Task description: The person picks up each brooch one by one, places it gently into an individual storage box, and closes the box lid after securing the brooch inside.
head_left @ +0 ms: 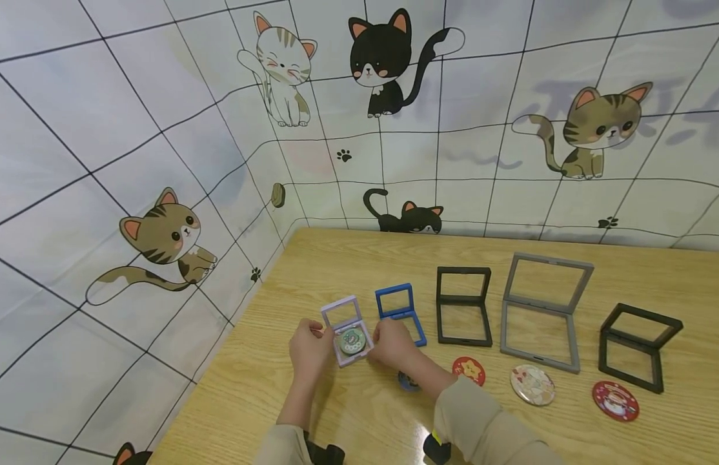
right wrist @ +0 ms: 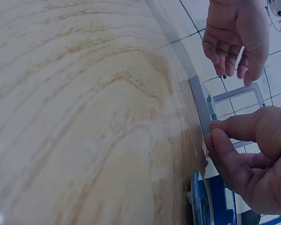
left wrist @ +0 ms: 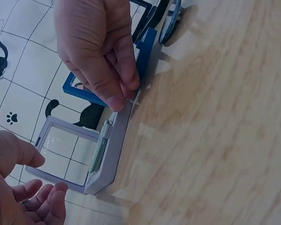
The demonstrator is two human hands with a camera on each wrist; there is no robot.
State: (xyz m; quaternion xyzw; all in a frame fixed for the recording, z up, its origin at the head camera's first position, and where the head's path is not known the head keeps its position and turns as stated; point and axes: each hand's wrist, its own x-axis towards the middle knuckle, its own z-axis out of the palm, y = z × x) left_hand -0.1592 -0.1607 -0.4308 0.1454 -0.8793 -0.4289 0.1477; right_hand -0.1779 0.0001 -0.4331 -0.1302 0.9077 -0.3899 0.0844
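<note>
A lavender hinged display frame [head_left: 356, 359] stands with its lid raised and clear film in it, a round green badge [head_left: 352, 341] lying in its base. My left hand [head_left: 311, 352] is at the frame's left side; in the left wrist view its thumb [left wrist: 33, 157] is by the lid edge, the other fingers loosely curled. From the right, my right hand [head_left: 394, 345] pinches the near edge of the base between thumb and forefinger [right wrist: 234, 129]. A small clear bit shows at those fingertips in the left wrist view, too small to identify.
Right of the lavender frame stand a blue frame [head_left: 420, 332], a black frame [head_left: 439, 320], a large grey frame [head_left: 505, 326] and another black frame [head_left: 658, 371], all opened. Before them lie a dark blue badge [head_left: 407, 382], partly hidden, a red badge [head_left: 468, 370], a cream badge [head_left: 532, 385] and a red one [head_left: 616, 401].
</note>
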